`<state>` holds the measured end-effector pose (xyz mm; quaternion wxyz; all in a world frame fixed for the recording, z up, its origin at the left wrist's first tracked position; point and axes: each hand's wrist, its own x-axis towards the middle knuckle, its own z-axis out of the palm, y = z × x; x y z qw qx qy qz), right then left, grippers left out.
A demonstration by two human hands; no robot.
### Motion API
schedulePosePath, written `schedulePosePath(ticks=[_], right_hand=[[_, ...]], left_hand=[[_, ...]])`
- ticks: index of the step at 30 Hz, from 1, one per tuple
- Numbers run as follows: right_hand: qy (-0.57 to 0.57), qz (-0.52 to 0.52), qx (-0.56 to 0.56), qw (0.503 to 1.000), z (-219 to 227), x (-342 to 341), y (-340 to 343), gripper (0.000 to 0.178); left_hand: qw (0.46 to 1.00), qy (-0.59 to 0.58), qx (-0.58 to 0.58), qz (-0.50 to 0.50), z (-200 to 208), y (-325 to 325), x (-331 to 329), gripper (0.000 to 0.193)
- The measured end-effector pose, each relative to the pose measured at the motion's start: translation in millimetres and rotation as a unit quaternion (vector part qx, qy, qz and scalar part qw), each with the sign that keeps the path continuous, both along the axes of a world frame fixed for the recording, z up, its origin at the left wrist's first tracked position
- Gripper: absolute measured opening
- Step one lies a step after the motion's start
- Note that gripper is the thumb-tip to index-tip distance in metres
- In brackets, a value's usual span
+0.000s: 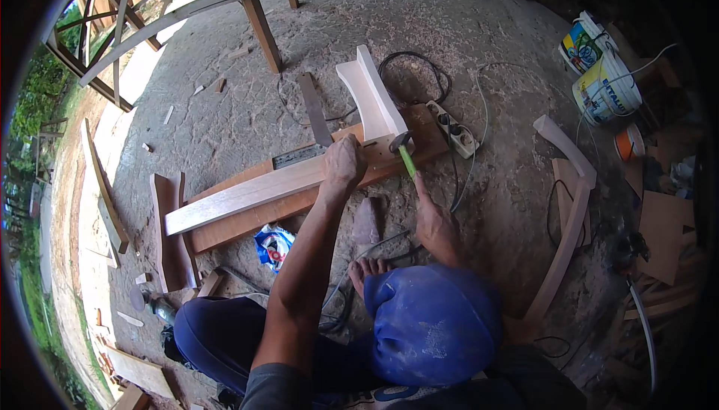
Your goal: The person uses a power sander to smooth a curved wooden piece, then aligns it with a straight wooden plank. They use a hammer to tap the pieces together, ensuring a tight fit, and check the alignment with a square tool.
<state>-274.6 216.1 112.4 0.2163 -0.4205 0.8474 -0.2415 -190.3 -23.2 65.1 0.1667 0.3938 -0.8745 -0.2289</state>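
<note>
A long pale, slightly curved wooden piece (pixel 251 194) lies slantwise over a brown plank (pixel 299 204). My left hand (pixel 344 163) is closed on its right part, pressing it down. My right hand (pixel 437 229) grips a hammer (pixel 407 161) by its green handle. The dark hammer head rests at the joint where the long piece meets a wide, pale wooden piece with a curved edge (pixel 368 95). A small dark sliver, too small to name, sticks out just right of my left fist. Under the long piece's left end stands a brown curved wooden piece (pixel 166 239).
A power strip (pixel 454 131) with cables lies right of the work. A blue-white packet (pixel 274 247) sits near my left forearm. A curved wooden leg (pixel 562 249) and paint buckets (pixel 605 88) are at right. A wooden trestle (pixel 262 32) stands far left.
</note>
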Motion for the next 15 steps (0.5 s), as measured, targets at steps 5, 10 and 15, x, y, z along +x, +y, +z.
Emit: schedulePosePath(ticks=[5, 10, 15], right_hand=[[0.006, 0.002, -0.021, 1.000, -13.4, -5.0, 9.5, 0.076], [-0.018, 0.000, -0.017, 1.000, -12.6, -3.2, 8.1, 0.075], [-0.053, -0.013, -0.062, 0.997, -24.7, -6.9, 12.4, 0.070]], left_hand=[[0.985, 0.000, -0.159, -0.072, 51.4, 14.7, -28.6, 0.012], [0.991, 0.093, 0.078, 0.050, 33.3, -7.1, -22.1, 0.021], [0.990, 0.103, 0.045, 0.081, -2.8, 39.9, -28.6, 0.016]])
